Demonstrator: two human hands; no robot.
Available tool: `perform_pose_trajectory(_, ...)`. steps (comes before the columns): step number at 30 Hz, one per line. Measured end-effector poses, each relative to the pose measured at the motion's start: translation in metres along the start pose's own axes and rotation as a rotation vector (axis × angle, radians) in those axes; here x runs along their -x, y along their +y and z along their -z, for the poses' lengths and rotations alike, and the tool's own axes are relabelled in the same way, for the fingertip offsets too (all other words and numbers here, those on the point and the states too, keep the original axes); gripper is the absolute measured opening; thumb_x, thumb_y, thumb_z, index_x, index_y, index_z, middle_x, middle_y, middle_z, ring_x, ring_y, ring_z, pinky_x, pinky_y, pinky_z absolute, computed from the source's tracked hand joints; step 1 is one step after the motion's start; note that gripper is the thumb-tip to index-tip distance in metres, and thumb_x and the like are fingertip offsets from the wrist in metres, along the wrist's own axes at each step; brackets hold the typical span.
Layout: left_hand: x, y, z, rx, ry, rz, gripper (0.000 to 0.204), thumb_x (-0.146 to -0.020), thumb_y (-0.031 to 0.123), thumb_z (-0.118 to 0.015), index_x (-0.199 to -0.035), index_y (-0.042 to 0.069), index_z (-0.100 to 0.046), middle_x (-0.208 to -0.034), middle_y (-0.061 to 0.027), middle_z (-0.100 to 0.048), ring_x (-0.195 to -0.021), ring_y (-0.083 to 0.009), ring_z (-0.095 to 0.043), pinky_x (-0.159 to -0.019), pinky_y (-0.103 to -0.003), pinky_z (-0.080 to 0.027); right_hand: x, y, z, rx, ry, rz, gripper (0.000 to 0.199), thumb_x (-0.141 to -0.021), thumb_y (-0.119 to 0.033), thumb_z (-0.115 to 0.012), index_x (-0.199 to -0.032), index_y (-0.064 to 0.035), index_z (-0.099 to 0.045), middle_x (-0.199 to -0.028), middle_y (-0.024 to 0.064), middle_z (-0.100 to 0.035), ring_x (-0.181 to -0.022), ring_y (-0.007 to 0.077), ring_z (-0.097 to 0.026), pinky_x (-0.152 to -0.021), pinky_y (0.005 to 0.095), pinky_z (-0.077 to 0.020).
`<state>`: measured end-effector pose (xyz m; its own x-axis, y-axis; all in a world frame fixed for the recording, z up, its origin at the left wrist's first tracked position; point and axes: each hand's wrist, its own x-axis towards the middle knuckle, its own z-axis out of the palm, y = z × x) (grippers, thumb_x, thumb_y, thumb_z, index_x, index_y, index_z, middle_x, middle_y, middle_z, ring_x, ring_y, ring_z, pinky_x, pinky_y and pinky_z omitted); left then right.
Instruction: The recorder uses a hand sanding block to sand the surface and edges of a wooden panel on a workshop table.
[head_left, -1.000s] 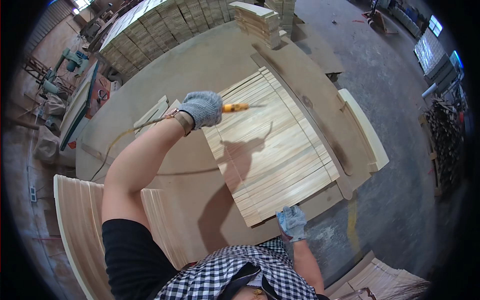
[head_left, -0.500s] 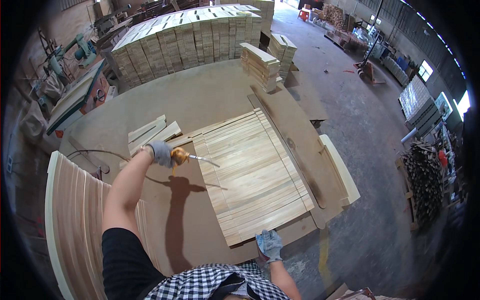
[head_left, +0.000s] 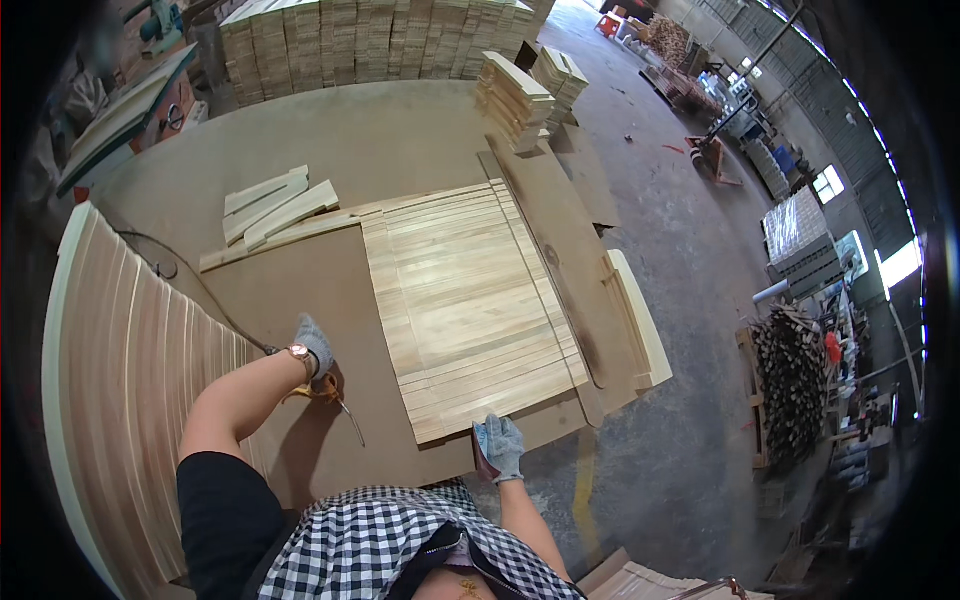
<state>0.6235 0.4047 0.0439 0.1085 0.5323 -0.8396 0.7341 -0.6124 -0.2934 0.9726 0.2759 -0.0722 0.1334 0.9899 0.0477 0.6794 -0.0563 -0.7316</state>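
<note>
My left hand point(head_left: 318, 348), in a grey glove, is low over the table between the stacked boards and the wooden panel. Its fingers are closed on an orange air blow gun point(head_left: 324, 387), whose thin metal nozzle points down toward me. Part of the gun's grip is hidden under the glove. At the panel's near edge, my gloved right hand point(head_left: 505, 446) grips a piece of sandpaper point(head_left: 486, 452) with a reddish-brown face and a blue part. The pale panel point(head_left: 470, 300), made of many narrow strips, lies flat on the brown table point(head_left: 330, 130).
Loose wooden strips point(head_left: 275, 208) lie left of the panel's far end. A row of curved boards point(head_left: 140, 360) stands at the left, with a hose point(head_left: 210, 295) beside it. Stacked wood point(head_left: 360, 45) lines the far side. A long board point(head_left: 638, 315) rests along the table's right edge.
My left hand has brought the blow gun from above the panel back toward me and lower, its nozzle swinging from rightward to downward. My right hand stays by the panel's near edge. The view has shifted.
</note>
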Motion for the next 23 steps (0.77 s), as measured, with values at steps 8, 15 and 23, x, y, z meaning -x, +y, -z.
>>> perform_pose_trajectory(8, -0.009, 0.074, 0.005, 1.326, 1.011, 0.048, 0.062, -0.084, 0.033, -0.056, -0.132, 0.0, -0.035, -0.135, -0.0188, -0.041, -0.124, -0.0303, -0.04, -0.102, -0.038, -0.029, 0.004, 0.023, 0.01, 0.349, -0.179, 0.166, 0.028, -0.089, -0.02, -0.046, -0.111, -0.0046, -0.054, -0.095, 0.0165, -0.06, -0.085, 0.035, -0.057, -0.071, 0.0446, -0.0459)
perform_pose_trajectory(15, -0.062, 0.167, 0.011, 2.029, 1.11, 0.319, 0.071, -0.087, 0.026, -0.056, -0.141, 0.002, -0.016, -0.139, -0.0187, -0.032, -0.129, -0.0286, -0.031, -0.106, -0.036, -0.026, -0.019, -0.013, 0.032, 0.177, -0.34, 0.028, 0.039, -0.093, -0.034, -0.044, -0.094, 0.0013, -0.06, -0.084, 0.0208, -0.061, -0.08, 0.0369, -0.058, -0.069, 0.0429, -0.0459)
perform_pose_trajectory(23, -0.047, 0.162, 0.027, 2.13, 1.108, 0.24, 0.077, -0.084, 0.012, -0.058, -0.142, 0.002, -0.008, -0.136, -0.0184, -0.035, -0.12, -0.0238, -0.04, -0.101, -0.032, -0.034, -0.037, 0.036, 0.051, 0.272, -0.665, 0.493, 0.045, -0.081, -0.027, -0.059, -0.121, -0.0075, -0.049, -0.084, 0.0191, -0.061, -0.073, 0.0352, -0.061, -0.064, 0.0444, -0.0485)
